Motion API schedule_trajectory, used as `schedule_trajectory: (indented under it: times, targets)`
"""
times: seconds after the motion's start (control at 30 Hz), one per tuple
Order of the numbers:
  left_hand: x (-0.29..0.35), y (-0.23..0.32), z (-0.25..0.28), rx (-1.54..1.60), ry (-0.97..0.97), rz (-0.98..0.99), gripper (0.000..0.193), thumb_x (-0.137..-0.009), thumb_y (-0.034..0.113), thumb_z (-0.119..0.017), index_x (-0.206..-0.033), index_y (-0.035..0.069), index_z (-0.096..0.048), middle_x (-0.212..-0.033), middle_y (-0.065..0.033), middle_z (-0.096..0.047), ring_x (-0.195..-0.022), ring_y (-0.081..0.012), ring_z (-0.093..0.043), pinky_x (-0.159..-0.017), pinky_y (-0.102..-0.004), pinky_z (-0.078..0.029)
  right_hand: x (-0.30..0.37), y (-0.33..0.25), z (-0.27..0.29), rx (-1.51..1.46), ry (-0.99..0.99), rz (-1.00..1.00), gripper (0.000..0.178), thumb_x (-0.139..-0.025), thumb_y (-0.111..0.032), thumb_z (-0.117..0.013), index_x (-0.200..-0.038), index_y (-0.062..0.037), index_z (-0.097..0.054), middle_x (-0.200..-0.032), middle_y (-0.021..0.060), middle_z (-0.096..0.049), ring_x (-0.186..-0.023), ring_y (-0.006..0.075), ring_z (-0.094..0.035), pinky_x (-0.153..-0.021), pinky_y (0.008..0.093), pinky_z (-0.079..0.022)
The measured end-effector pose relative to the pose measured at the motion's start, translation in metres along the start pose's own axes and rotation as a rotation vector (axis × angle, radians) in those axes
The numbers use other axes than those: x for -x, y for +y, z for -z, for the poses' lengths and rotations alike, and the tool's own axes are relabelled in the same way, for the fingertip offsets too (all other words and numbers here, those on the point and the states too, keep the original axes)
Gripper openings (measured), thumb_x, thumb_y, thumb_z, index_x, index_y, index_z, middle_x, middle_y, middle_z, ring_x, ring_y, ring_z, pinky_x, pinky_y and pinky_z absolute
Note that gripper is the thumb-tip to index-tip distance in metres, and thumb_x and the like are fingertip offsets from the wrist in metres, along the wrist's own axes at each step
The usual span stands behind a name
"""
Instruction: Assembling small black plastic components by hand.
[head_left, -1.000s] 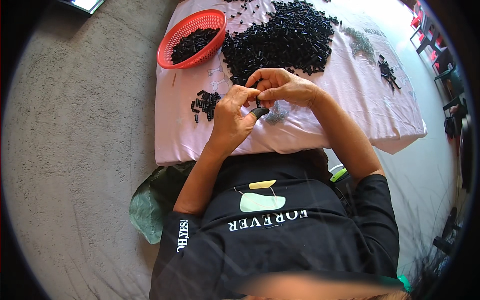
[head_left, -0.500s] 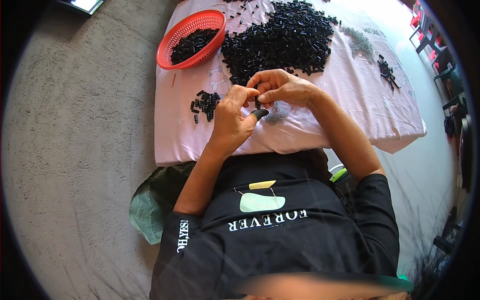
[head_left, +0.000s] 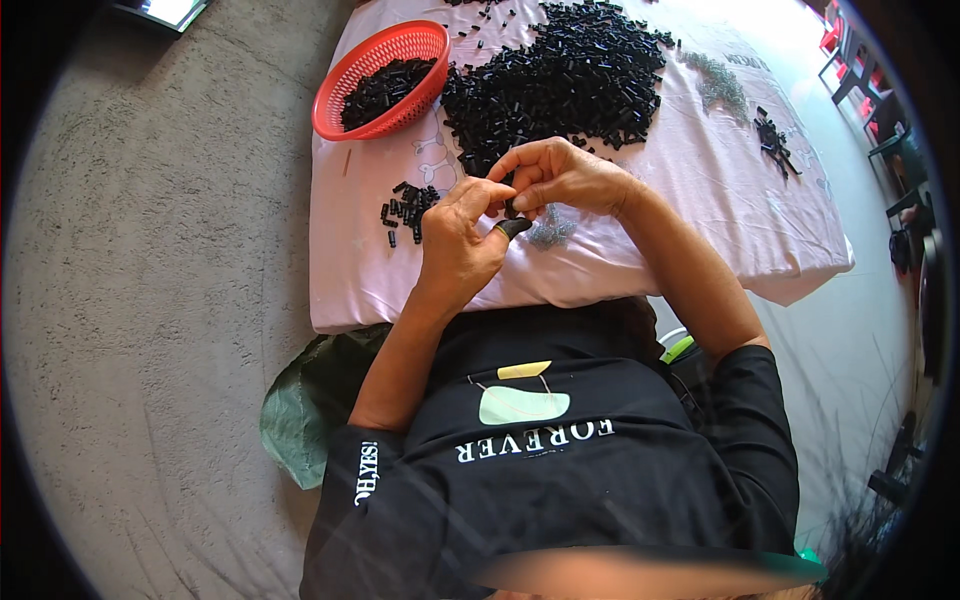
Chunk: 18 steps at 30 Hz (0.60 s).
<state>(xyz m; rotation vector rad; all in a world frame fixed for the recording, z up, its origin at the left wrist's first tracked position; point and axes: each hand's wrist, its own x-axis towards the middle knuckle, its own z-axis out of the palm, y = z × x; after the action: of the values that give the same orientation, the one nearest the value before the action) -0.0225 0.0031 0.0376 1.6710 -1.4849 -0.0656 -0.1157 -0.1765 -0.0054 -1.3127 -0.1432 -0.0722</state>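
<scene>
My left hand [head_left: 462, 238] and my right hand [head_left: 570, 178] meet above the near part of the table. Their fingertips pinch a small black cylindrical piece [head_left: 511, 208] between them, partly hidden by the fingers. A black finger cot [head_left: 514, 228] covers my left thumb. Just beyond the hands spreads a large heap of small black cylindrical pieces [head_left: 560, 85]. A smaller group of the same pieces [head_left: 408, 210] lies left of my left hand. Beneath my right hand sits a little pile of tiny clear or greyish parts [head_left: 550, 229], too small to name.
A red perforated basket [head_left: 330, 100] holding black pieces stands at the far left of the pink cloth-covered table [head_left: 370, 285]. Further right lie another greyish pile [head_left: 720, 85] and a small black cluster [head_left: 775, 145]. A green bag [head_left: 300, 410] hangs below the left table edge.
Both hands stay nearly in place. The black piece between the fingertips has shifted slightly, and less of it shows. My left thumb has moved a little to the left.
</scene>
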Motion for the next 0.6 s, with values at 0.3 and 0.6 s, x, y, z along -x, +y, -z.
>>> schedule_trajectory:
  times: [0.3,0.6]
  targets:
    - [0.004,0.000,0.000,-0.009,0.043,-0.007,0.027,-0.069,0.000,-0.081,-0.093,0.001,-0.069,-0.083,-0.0074,-0.067,-0.073,-0.0141,-0.064,-0.069,-0.0271,-0.052,0.005,-0.013,-0.014,0.104,0.023,0.093,0.050,-0.083,0.000,-0.068,-0.132,0.0012,-0.057,-0.076,-0.0005,-0.065,-0.068,0.0029,-0.057,-0.067,0.0200,-0.049]
    - [0.006,-0.004,-0.002,0.000,0.050,0.034,0.024,-0.070,-0.002,-0.079,-0.092,0.001,-0.069,-0.081,-0.0069,-0.068,-0.073,-0.0134,-0.064,-0.068,-0.0268,-0.052,0.005,-0.013,-0.012,0.228,0.009,0.089,0.054,-0.082,0.001,-0.067,-0.135,-0.0004,-0.056,-0.074,-0.0039,-0.061,-0.069,0.0009,-0.052,-0.067,0.0179,-0.044]
